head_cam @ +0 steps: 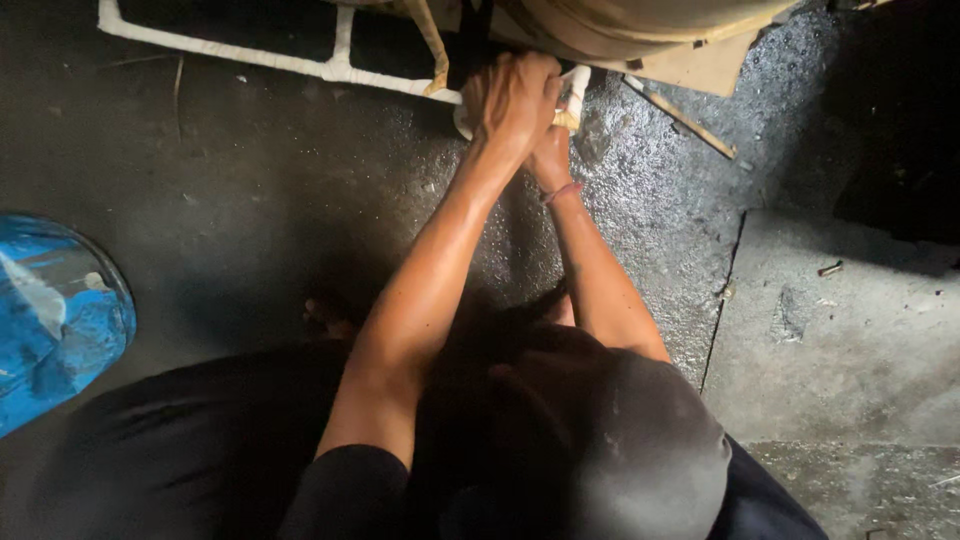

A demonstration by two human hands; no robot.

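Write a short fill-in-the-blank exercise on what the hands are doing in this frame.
1. Both hands, left hand over right hand, close on a ____ frame.
2. The blue object lies at the picture's ____ edge.
3. The wet floor is ____ in colour.

Missing words: white; left; dark

The floor point(250, 190) is dark concrete, and it looks wet and shiny near the top middle, where strong light falls on it. On the right side there is a paler concrete slab point(850, 340), dusty and rough, and a thin crack point(725, 300) separates it from the dark part. The far right upper corner is in deep shadow. At the left edge lies 1 round blue object point(55, 320). Some small debris point(830, 268) lies on the pale slab.
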